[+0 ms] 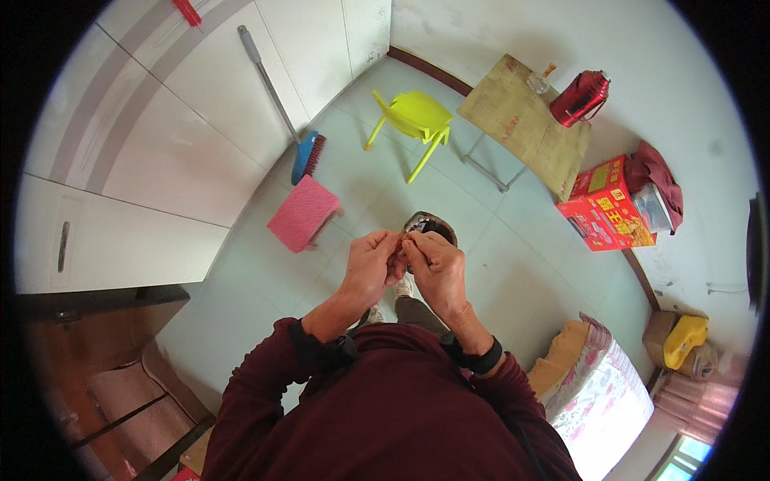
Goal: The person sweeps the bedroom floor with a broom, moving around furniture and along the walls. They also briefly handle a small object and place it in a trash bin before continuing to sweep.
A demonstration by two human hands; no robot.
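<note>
My left hand (371,263) and my right hand (438,267) meet in front of my body, fingertips almost touching. Between them they pinch a small brownish thing (405,238), too small to identify. Just beyond and below the hands is a round, dark container (444,225) with a patterned rim; my hands hide part of it, and its contents cannot be made out. My feet show below it on the tiled floor.
A pink stool (304,213) and a blue broom (305,157) stand left, by white cabinets (204,120). Ahead is a yellow-green plastic chair (415,114). A wooden table (511,114) bears a red thermos flask (580,98); a red cardboard box (607,210) is at right.
</note>
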